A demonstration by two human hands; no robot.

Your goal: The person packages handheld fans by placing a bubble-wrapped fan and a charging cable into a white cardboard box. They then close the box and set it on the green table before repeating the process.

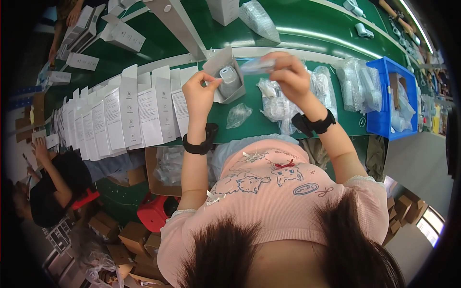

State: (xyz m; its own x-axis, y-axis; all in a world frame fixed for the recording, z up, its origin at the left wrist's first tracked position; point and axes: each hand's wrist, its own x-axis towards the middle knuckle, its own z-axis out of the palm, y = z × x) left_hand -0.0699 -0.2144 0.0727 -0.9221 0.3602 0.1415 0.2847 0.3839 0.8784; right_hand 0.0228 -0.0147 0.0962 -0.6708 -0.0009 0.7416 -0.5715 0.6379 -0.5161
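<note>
Note a left hand (pixel 200 96) pinched on the near-left rim of an open carton (pixel 218 58), and a right hand (pixel 289 74) closed around a clear packet (pixel 254 66), well apart from each other over the green tabletop (pixel 254 126). Find the carton mouth facing up, with a pale rounded item (pixel 229 76) inside, and the packet in the air just beside the right rim; cannot tell its contents through the motion blur. Judging from this pose, looks like a packing step. To do it well, steady the carton with a light pinch so as not to crease the rim, keep fingertips clear of the mouth, flatten any loose film on the packet, and lower rather than drop it, to avoid knocking the pale item. Keep the loose clear bag (pixel 238 115) and the wrapped bundle (pixel 279 106) away from the carton's base. As for writing, see dense dark print on white panels along the row of white cartons (pixel 113 111) at left, plus small round icons with tiny captions on the side faces, too small to read reliably. Make out no brand on the carton or packet.
</note>
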